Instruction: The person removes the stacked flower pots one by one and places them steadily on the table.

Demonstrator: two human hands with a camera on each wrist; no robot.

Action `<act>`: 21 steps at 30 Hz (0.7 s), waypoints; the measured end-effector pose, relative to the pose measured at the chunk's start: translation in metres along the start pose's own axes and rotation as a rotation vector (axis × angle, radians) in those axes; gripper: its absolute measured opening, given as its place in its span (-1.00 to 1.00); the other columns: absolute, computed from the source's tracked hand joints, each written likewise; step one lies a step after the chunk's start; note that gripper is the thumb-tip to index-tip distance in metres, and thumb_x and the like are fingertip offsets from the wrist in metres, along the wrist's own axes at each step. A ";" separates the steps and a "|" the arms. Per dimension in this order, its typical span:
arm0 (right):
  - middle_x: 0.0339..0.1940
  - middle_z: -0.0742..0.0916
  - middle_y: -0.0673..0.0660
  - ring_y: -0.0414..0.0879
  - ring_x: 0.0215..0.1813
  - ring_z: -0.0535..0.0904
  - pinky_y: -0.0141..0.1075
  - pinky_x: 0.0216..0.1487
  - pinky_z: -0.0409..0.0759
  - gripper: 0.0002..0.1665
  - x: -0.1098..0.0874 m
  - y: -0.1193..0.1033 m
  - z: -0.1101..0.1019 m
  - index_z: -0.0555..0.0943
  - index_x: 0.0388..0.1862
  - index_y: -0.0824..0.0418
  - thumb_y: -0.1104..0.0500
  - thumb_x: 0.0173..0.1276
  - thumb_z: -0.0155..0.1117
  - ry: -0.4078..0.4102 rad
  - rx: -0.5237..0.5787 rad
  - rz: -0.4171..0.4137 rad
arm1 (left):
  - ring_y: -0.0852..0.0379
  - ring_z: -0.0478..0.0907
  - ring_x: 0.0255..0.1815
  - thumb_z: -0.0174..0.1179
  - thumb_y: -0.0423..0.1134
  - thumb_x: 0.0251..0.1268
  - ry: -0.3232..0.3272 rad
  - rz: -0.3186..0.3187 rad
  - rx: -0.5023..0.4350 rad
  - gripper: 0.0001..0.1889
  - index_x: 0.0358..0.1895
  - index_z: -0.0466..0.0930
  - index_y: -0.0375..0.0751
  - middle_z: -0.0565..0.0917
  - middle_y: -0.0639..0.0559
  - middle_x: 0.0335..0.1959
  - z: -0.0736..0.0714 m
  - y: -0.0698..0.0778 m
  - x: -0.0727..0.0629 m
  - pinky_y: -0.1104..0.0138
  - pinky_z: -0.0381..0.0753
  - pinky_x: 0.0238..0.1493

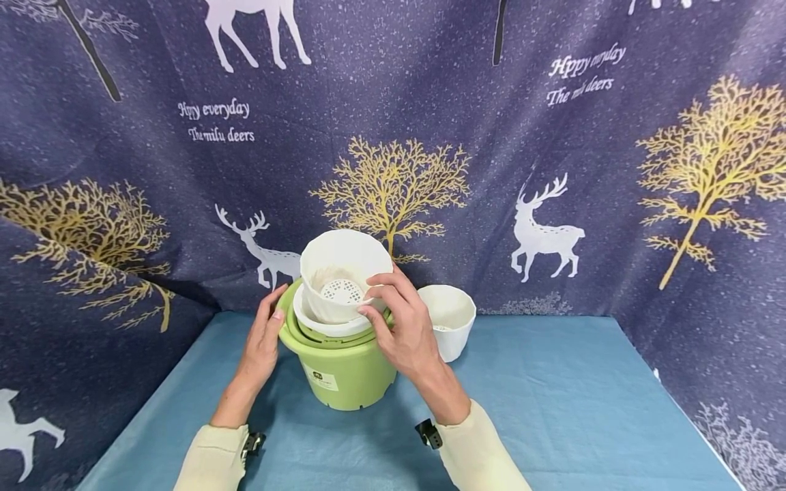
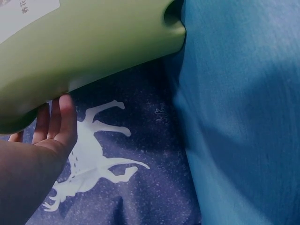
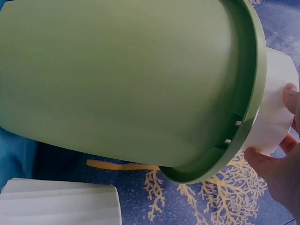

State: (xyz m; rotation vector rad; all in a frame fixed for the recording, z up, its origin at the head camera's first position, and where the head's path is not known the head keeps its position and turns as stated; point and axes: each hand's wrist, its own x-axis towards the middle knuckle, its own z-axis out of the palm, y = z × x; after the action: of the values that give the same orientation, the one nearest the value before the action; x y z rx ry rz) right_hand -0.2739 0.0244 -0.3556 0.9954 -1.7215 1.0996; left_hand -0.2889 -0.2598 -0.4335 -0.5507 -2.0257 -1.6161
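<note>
A green flower pot [image 1: 362,382] with a label stands on the table, with another green rim and a white pot [image 1: 334,330] nested inside it. At the top of the stack sits a small white flower pot [image 1: 325,256], tilted so that its perforated base shows. My right hand [image 1: 408,327] pinches this small pot by its right wall; the right wrist view shows fingers [image 3: 258,161] on its outside. On the left, my left hand [image 1: 260,344] holds the green pot's rim, thumb on top. In the left wrist view its fingers [image 2: 56,119] lie against the pot's side.
Behind my right hand, another white pot [image 1: 451,331] stands on the blue cloth-covered table [image 1: 552,409]. A dark blue curtain [image 1: 454,102] with deer and trees hangs close behind the pots and along both sides.
</note>
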 end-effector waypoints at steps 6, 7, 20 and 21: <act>0.05 0.71 0.22 0.10 0.21 0.66 0.14 0.59 0.29 -0.86 0.000 -0.001 -0.001 0.67 -0.23 0.22 0.29 0.37 0.52 -0.001 -0.005 0.002 | 0.36 0.40 0.39 -0.25 -0.27 0.80 -0.004 -0.001 -0.005 -0.48 0.66 0.15 -0.31 0.33 -0.34 0.55 0.000 -0.001 0.000 0.57 0.36 0.30; 0.05 0.71 0.23 0.10 0.20 0.66 0.13 0.59 0.29 -0.86 0.000 -0.001 -0.002 0.67 -0.23 0.22 0.28 0.37 0.52 -0.002 -0.005 0.001 | 0.36 0.40 0.39 -0.25 -0.27 0.80 -0.004 -0.002 -0.004 -0.48 0.66 0.15 -0.31 0.32 -0.34 0.55 0.000 -0.001 0.000 0.57 0.36 0.30; -0.01 0.72 0.23 0.22 0.30 0.63 0.11 0.59 0.29 -0.83 0.003 -0.005 -0.008 0.69 -0.25 0.24 0.33 0.29 0.57 -0.011 0.004 -0.018 | 0.35 0.39 0.39 -0.26 -0.26 0.80 -0.007 -0.002 0.007 -0.48 0.67 0.15 -0.30 0.32 -0.34 0.55 -0.001 -0.002 0.000 0.57 0.35 0.30; -0.01 0.72 0.23 0.23 0.29 0.63 0.11 0.59 0.29 -0.83 0.004 -0.005 -0.008 0.70 -0.25 0.24 0.34 0.28 0.58 -0.010 0.007 -0.020 | 0.35 0.39 0.39 -0.26 -0.26 0.80 -0.007 -0.002 0.010 -0.48 0.67 0.15 -0.31 0.32 -0.34 0.55 -0.001 -0.001 0.000 0.57 0.35 0.31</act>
State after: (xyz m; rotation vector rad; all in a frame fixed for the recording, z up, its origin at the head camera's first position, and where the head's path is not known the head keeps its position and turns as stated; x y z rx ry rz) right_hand -0.2688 0.0303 -0.3488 1.0219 -1.7129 1.0897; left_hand -0.2895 -0.2608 -0.4344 -0.5518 -2.0385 -1.6063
